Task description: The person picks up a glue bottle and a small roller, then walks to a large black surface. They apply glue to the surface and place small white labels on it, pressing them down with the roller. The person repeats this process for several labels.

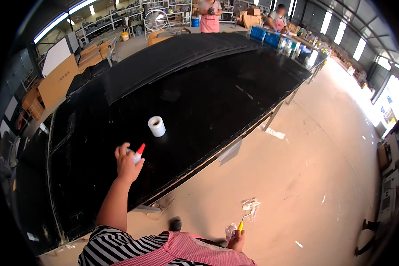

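Over the near part of the black table (pixel 186 102), my left hand (pixel 127 165) is closed around a small whitish bottle with a red pointed cap (pixel 141 149). Most of the bottle's body is hidden by the fingers. A white roll (pixel 157 127) with a hollow core stands upright just beyond that hand, apart from it. Low at the front, off the table's edge, my right hand (pixel 236 240) grips a small paint roller by its yellow handle (pixel 240 226). Its white roller head (pixel 249 205) points away from me. Clear crumpled plastic (pixel 230 231) hangs beside the same hand.
A black sheet (pixel 173 60) lies across the table's far side. Blue crates (pixel 265 35) and bottles stand at its far right end. Two people in pink aprons are beyond the table, one (pixel 209 17) at the back and one (pixel 278 20) by the crates. Cardboard (pixel 57 82) leans at left.
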Demonstrator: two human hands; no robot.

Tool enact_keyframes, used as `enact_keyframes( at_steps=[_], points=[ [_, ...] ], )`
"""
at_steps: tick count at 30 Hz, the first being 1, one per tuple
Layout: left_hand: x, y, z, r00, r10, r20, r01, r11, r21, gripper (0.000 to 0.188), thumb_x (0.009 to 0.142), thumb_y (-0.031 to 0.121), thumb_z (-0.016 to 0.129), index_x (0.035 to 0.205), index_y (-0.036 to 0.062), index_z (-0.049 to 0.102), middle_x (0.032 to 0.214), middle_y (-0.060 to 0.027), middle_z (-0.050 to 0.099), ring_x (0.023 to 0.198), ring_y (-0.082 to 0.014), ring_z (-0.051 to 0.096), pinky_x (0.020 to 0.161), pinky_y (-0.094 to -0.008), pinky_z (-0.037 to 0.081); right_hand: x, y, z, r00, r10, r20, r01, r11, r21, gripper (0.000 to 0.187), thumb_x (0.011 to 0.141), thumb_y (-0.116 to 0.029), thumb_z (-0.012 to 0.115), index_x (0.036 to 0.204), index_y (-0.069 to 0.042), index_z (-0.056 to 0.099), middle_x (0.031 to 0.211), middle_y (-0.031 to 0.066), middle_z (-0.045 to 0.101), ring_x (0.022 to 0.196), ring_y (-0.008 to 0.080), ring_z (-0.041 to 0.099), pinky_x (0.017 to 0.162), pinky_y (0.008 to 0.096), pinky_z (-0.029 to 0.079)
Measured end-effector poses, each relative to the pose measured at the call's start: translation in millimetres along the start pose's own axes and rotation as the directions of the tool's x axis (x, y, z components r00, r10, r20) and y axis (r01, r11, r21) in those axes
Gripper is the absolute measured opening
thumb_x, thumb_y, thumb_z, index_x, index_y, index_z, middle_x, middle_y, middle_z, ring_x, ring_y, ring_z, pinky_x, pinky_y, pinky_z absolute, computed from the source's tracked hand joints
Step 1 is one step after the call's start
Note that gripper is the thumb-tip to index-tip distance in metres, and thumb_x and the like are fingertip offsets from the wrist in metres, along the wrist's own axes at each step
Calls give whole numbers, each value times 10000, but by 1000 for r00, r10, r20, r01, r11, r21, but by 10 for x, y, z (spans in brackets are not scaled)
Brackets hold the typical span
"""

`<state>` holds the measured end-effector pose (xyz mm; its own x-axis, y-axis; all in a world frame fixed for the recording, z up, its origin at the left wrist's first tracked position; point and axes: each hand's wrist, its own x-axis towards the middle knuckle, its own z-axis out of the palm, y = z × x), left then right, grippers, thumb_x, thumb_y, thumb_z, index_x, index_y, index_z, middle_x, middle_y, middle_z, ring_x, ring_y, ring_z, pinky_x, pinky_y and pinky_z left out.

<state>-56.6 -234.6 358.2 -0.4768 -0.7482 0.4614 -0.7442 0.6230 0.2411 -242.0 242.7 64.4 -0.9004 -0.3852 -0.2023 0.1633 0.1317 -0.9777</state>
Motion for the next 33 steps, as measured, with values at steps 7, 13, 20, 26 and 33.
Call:
enact_keyframes(
  at_steps=[7, 13, 20, 26, 33],
  points=[
    [47, -10, -61, 956, -137, 259, 160, 985, -69, 377, 720, 292, 819, 977, 30, 732, 1607, -138, 180, 1479, -417, 109, 1121, -670, 195, -204, -1685, 286, 891, -451, 51, 438, 824, -359, 202, 757, 46, 574, 946, -25, 581, 968, 198, 544, 818, 371, 577, 679, 411, 483],
    [-120, -341, -517, 985, -96, 141, 131, 955, -267, 377, 780, 318, 798, 992, 21, 707, 1617, -162, 153, 1481, -454, 84, 1129, -680, 157, -496, -2461, 911, 967, -205, 151, 137, 918, 371, 268, 808, -141, 653, 1037, -81, 527, 999, 119, 554, 922, 317, 593, 772, 441, 513],
    [-1525, -842, -1297, 973, -216, -81, 165, 898, -408, 325, 805, 209, 783, 965, -25, 623, 1558, -216, 268, 1420, -476, 241, 1108, -560, 293, -1032, -3163, 1185, 641, -554, 531, 672, 739, -40, 350, 747, -39, 789, 985, -39, 533, 942, 88, 503, 817, 226, 565, 712, 346, 515],
    [-3457, -1086, -2086, 638, -657, 403, 643, 165, -748, 406, 889, 227, 726, 1198, 9, 576, 967, -69, 646, 848, -145, 630, 745, -298, 517, -1629, -3046, 1683, 653, -165, 739, -111, 945, 309, 410, 671, 65, 772, 1001, -49, 556, 951, 116, 505, 810, 242, 554, 691, 328, 468],
    [-4582, -847, -3058, 450, -729, 515, 484, -286, -827, 212, 929, 129, 649, 1052, 4, 530, 961, -149, 680, 852, -252, 695, 769, -370, 587, -2668, -3158, 2435, 101, -554, 826, 568, 714, 409, 274, 831, 130, 516, 1022, -63, 552, 1029, 52, 470, 878, 154, 524, 736, 254, 465]
  ],
)
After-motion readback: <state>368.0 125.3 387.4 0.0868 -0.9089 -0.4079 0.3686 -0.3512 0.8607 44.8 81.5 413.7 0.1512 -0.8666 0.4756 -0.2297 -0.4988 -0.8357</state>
